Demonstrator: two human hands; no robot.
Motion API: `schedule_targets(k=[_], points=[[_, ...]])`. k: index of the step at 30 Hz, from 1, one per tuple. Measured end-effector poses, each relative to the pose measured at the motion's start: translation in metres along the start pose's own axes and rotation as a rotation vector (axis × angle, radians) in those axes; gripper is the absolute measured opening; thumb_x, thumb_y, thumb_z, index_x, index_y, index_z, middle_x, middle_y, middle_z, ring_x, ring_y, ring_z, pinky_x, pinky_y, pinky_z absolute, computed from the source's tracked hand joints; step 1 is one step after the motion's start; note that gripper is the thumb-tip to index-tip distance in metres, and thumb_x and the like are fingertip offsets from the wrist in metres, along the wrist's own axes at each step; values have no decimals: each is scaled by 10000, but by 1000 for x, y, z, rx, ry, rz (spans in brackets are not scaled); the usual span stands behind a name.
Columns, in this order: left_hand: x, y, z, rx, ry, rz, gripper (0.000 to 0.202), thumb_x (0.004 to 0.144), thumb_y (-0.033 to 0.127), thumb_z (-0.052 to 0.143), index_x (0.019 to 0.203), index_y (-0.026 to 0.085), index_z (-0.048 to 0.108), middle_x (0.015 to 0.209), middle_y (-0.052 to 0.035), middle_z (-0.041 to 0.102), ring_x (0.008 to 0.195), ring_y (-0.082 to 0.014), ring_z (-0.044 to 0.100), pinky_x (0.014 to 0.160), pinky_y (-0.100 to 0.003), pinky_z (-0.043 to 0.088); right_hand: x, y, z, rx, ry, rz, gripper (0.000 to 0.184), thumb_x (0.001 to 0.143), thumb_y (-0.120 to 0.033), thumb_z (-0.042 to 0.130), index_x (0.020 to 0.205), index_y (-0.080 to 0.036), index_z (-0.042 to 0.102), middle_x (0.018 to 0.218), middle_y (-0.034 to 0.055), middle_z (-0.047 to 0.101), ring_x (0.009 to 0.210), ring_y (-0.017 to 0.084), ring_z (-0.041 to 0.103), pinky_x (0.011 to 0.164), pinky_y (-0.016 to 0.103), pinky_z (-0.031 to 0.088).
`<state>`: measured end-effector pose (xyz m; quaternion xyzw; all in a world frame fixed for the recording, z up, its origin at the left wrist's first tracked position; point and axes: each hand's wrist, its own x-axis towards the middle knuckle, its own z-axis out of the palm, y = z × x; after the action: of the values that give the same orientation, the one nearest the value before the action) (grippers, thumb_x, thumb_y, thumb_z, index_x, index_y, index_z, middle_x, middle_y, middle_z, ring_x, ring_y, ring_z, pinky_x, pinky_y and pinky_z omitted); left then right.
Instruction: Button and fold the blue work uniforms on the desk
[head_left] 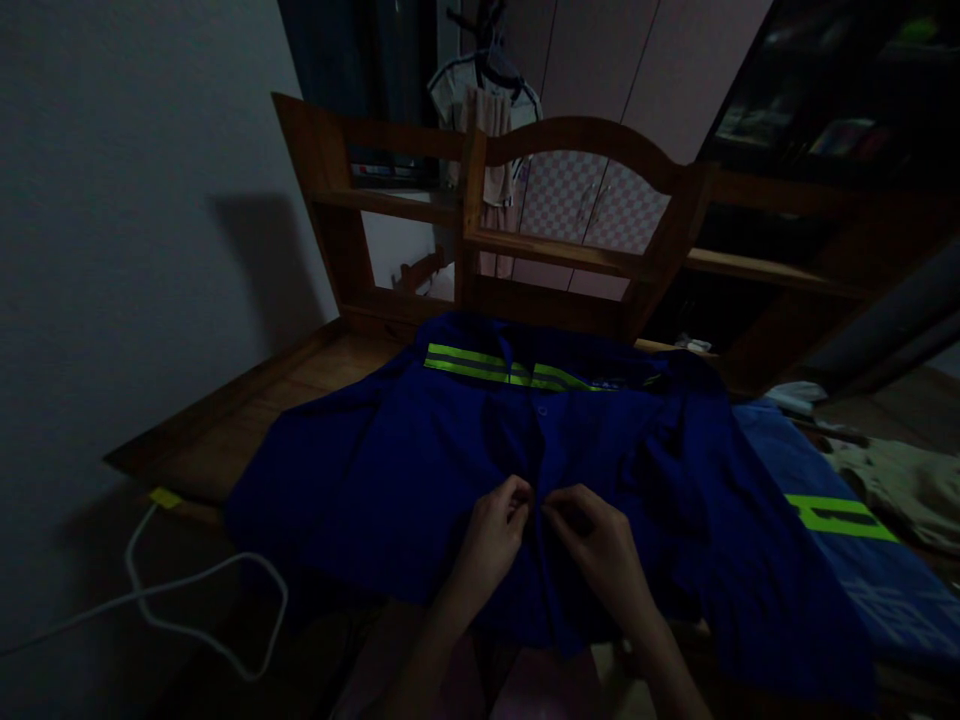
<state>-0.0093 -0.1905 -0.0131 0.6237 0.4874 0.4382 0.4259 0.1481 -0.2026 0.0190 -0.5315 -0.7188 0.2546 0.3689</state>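
A dark blue shirt [420, 470] with yellow-green stripes near its collar lies spread on a wooden surface [247, 420], front side up. My left hand [491, 540] and my right hand [600, 545] meet at the shirt's centre front placket. Both hands pinch the fabric edges there, fingers curled, thumbs almost touching. A button [541, 411] shows higher up on the placket. The room is dim, so small details at my fingertips are unclear.
A wooden headboard-like frame [577, 140] stands behind the shirt. A white cable [187, 590] loops at the lower left by the wall. A second blue garment [847, 530] with yellow-green marks lies right, beside beige cloth [900, 490]. Clothes hang on a hanger [487, 90] behind.
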Motion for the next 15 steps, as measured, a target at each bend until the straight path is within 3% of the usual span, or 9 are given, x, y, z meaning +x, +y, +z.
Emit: schedule_targets(k=[6,10,15], points=[[1,3,1,-16,35,3,137,831,149,448,870,216,561,825,0,629,774,-129,611,678,-199,432,15,7,-4,150,-189,109,131,838,-320,582,861,-195,613,766,2,646,678,136,613,595,218,444],[1,7,1,-33,57,-16,71,847,230,492,848,213,561,757,14,624,702,-121,612,605,-188,416,12,16,1,229,-187,161,167,837,-350,581,874,-188,592,735,-1,635,641,131,605,568,213,442],[0,12,3,-56,119,-56,194,868,384,482,842,207,556,652,22,603,603,-120,592,533,-190,399,6,21,5,243,-151,147,170,842,-358,576,871,-190,570,725,-9,621,640,122,591,581,210,440]])
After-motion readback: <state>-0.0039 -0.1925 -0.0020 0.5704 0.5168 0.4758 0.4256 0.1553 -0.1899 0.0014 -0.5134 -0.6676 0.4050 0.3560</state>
